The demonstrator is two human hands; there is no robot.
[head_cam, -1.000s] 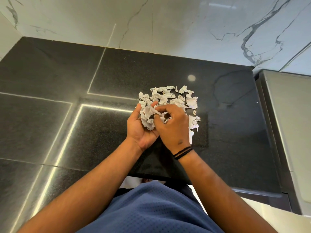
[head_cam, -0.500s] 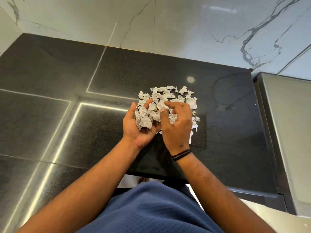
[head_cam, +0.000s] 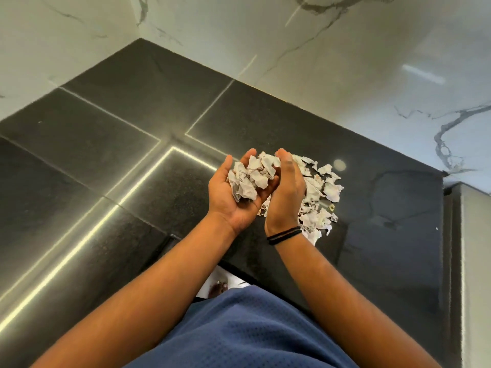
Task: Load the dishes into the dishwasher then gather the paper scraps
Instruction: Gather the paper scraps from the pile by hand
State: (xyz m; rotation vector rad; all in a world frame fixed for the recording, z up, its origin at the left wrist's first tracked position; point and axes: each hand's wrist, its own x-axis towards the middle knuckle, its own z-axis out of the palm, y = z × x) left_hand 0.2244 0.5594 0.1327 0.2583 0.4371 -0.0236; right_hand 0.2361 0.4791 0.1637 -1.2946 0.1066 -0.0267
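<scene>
My left hand (head_cam: 228, 197) is cupped palm up above the black counter (head_cam: 119, 144), holding a clump of crumpled white paper scraps (head_cam: 249, 179). My right hand (head_cam: 288, 192) stands on edge against the clump's right side, fingers curled over it. More torn paper scraps (head_cam: 322, 193) lie loose on the counter just right of and under my right hand. No dishes or dishwasher interior show.
White marble wall (head_cam: 345, 62) runs behind and left of the counter, meeting in a corner. A grey steel appliance top (head_cam: 475, 261) adjoins the counter's right edge. My blue shirt (head_cam: 239, 333) fills the bottom, with the floor visible below the counter's front edge.
Both hands have lifted off the pile with a clump of scraps cupped between them. The camera has swung left and tilted, so the counter now runs diagonally.
</scene>
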